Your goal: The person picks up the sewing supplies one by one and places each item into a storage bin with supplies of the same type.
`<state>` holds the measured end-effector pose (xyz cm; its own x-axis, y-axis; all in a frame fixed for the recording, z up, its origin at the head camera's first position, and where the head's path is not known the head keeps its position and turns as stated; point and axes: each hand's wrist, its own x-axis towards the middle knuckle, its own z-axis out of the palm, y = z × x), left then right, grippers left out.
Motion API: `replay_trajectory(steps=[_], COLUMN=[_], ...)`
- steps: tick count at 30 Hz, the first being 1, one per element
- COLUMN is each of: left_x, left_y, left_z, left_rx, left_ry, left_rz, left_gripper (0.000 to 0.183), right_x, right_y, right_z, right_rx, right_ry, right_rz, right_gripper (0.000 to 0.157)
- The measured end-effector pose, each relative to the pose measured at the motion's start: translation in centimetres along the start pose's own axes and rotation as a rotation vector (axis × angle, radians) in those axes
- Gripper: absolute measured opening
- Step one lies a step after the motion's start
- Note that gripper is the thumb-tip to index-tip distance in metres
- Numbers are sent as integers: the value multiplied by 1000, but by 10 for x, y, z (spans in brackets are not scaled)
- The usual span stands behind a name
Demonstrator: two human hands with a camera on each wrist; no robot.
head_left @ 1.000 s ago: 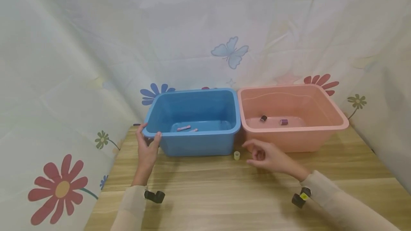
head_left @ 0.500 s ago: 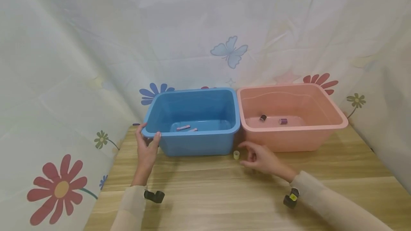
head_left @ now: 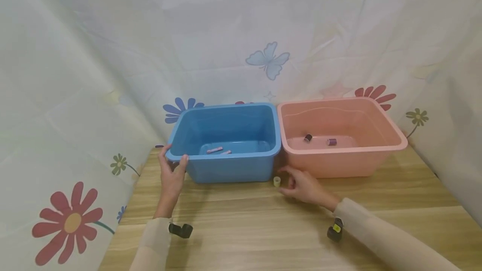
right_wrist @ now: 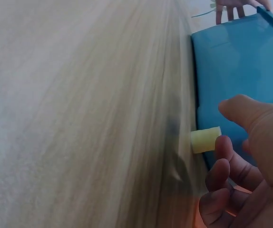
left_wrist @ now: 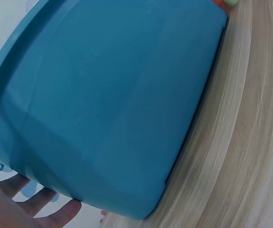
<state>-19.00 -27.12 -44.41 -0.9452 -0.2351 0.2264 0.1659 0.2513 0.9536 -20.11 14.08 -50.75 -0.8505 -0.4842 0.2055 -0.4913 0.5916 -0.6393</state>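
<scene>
My left hand (head_left: 172,181) grips the front left corner of the blue bin (head_left: 231,169), thumb on the front wall and fingers (left_wrist: 60,213) round the side. A pale yellow thread spool (head_left: 277,182) stands upright on the table in front of the gap between the bins. Just right of it, my right hand (head_left: 306,187) reaches in with nothing held, its thumb and forefinger spread apart. In the right wrist view the spool (right_wrist: 205,139) sits close to a fingertip; whether they touch I cannot tell.
The pink bin (head_left: 339,165) stands against the blue bin's right side, with a black spool (head_left: 308,138) and a purple spool (head_left: 332,141) lying inside. Two small pink patterned strips (head_left: 214,150) lie in the blue bin. A printed curtain (head_left: 226,32) hangs behind.
My right hand has moved left along the table toward the yellow spool, its thumb and forefinger now nearly level with it. The left hand has stayed on the blue bin.
</scene>
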Motion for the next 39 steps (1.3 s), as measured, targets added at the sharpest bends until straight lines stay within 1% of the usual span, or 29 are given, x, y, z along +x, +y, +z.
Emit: replay_trajectory(steps=[5,9,13,22,28,32,36,39], left_x=[8,10,10,10,10,9,1,-3], left_y=[-20,-27,-28,-27,-27,-22,-1,9], left_z=[-1,0,0,1,0,0,1,2], left_rx=[7,12,24,29,18,8,4,8], left_ry=[24,39,45,44,37,25,13,9], left_rz=[14,30,29,34,35,31,17,10], left_gripper=[72,70,69,69,70,72,73,73], right_x=[2,4,6,7,8,8,9,9], right_y=[5,7,8,10,10,9,10,10], right_z=[5,8,11,18,20,20,21,21], right_rx=[-11,-24,-35,-74,-69,-66,-65,-66], right_ry=[14,6,11,34,32,40,40,38], right_rz=[-9,21,40,23,32,22,22,23], right_gripper=[53,53,52,48,42,35,29,27])
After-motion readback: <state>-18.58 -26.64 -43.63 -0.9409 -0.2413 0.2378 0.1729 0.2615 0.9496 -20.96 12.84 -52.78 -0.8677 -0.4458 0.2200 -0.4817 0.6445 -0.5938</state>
